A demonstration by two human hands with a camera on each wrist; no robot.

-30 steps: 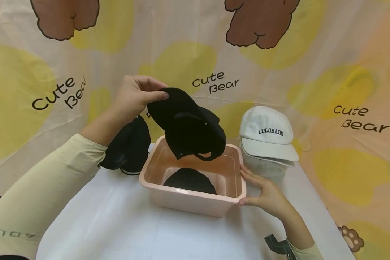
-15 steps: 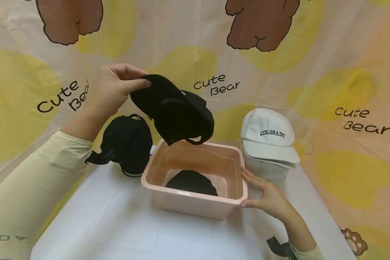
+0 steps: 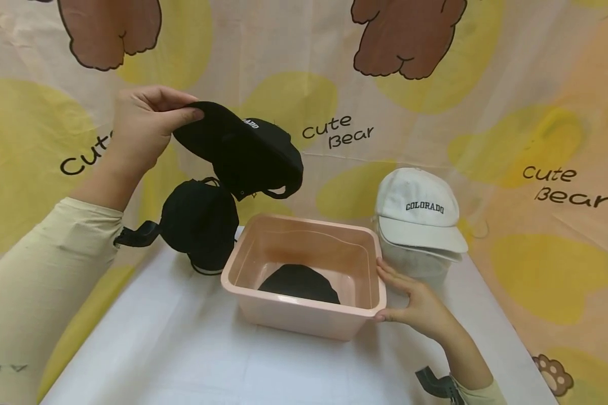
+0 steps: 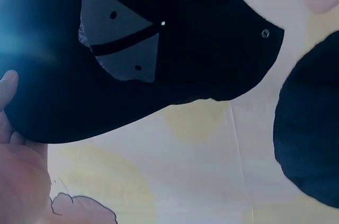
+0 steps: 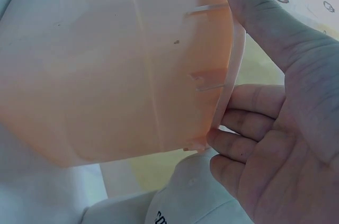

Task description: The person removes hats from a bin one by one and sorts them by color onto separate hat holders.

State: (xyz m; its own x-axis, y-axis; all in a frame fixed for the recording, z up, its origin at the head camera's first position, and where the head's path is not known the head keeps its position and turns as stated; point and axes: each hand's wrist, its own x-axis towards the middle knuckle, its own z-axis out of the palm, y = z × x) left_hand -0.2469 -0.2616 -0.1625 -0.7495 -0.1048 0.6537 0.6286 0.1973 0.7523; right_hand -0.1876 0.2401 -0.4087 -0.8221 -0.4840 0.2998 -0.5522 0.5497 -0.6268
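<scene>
"So, what carries it all?"

"A white worktop (image 3: 182, 343). Toward its far edge sits my pink tub (image 3: 304, 318)."

"And the caps?"

"One black cap (image 3: 197, 219) stands near the far left corner, a white cap (image 3: 418, 194) near the far right, flanking the tub, probably for easy reach. My raised cap (image 3: 263, 157) hangs in the air over the far left part. Inside the tub lies a dark cap (image 3: 299, 283)."

"Your grip?"

"My left hand (image 3: 149, 121) pinches the raised cap's brim, likely so its crown hangs free. My right hand (image 3: 419, 306) clasps the tub's near right corner, I'd guess to steady it."
</scene>
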